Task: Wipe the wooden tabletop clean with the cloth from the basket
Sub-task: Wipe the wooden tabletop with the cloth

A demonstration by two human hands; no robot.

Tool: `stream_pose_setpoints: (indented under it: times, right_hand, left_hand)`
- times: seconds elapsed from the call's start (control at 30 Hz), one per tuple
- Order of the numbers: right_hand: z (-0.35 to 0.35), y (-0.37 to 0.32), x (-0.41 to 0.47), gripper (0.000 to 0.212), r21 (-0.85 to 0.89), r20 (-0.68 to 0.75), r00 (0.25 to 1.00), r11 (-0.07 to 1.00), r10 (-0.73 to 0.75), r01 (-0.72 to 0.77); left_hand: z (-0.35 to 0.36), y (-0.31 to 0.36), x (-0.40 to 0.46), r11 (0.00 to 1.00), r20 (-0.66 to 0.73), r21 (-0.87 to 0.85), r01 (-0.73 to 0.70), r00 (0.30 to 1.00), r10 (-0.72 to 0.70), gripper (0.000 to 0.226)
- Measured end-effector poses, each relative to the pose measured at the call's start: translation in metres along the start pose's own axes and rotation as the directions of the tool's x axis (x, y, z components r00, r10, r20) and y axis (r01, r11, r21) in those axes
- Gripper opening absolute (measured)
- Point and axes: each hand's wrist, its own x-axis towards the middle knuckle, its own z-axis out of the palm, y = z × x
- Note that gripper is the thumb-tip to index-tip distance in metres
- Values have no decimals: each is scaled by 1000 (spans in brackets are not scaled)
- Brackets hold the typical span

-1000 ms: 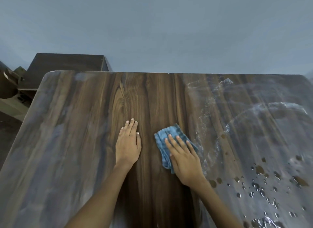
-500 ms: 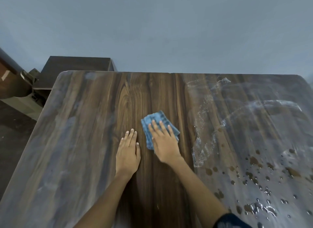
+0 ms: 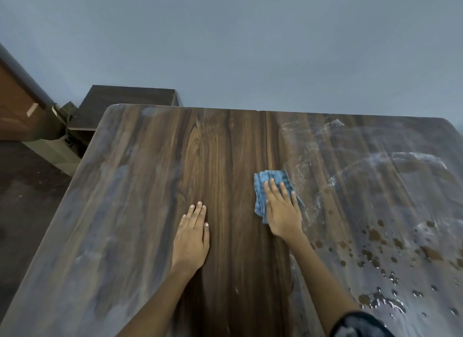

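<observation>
The wooden tabletop fills most of the head view. A folded blue cloth lies on it right of centre. My right hand presses flat on the cloth with straight fingers, covering its near half. My left hand rests flat on the bare wood to the left, palm down, apart from the cloth. Wet streaks run just right of the cloth, and brown drops and water beads dot the right side of the table.
A grey wall stands behind the table's far edge. A dark wooden cabinet sits beyond the far left corner, with a brown door and dark floor further left. No basket is in view.
My right hand slid the cloth left toward my left hand, then back right to the edge of the wet streaks. My left hand stayed flat in place.
</observation>
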Motion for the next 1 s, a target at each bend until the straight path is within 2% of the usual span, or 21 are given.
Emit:
stream_pose_setpoints:
  times: [0.07, 0.13, 0.3, 0.43, 0.47, 0.57, 0.63, 0.8, 1.0]
  right_hand:
    - [-4, -15, 13, 55, 7, 27, 997, 998, 70, -70]
    - [-4, -33, 13, 52, 33, 33, 997, 997, 70, -71]
    - [15, -62, -26, 52, -23, 50, 986, 987, -159, 160]
    - [33, -59, -78, 56, -102, 54, 956, 951, -288, 293]
    - [38, -54, -91, 59, -114, 76, 945, 938, -319, 326]
    - [42, -34, -125, 86, -138, 101, 921, 911, -377, 388]
    - [39, -15, -139, 86, -167, 96, 916, 901, -391, 402]
    - [29, 15, -130, 54, -114, 20, 953, 947, -301, 302]
    - [12, 7, -59, 52, 19, -21, 998, 998, -53, 54]
  left_hand:
    - [0, -1, -8, 1000, 3, 9, 15, 1000, -15, 63]
    - [0, -1, -14, 1000, 7, 10, 23, 1000, -23, 62]
    - [-3, -2, -20, 1000, 21, 16, 18, 1000, -18, 60]
    - [-4, -3, -27, 1000, 31, 14, 12, 999, -12, 60]
    - [-4, -3, -29, 1000, 30, 16, 12, 999, -12, 61]
    - [-4, -5, -34, 1000, 33, 28, 13, 999, -14, 60]
    - [-3, -5, -36, 1000, 35, 24, 15, 999, -16, 60]
    - [-4, -7, -46, 1000, 42, 14, 18, 999, -19, 62]
    - [-7, -11, -66, 1000, 51, 8, 17, 999, -18, 62]
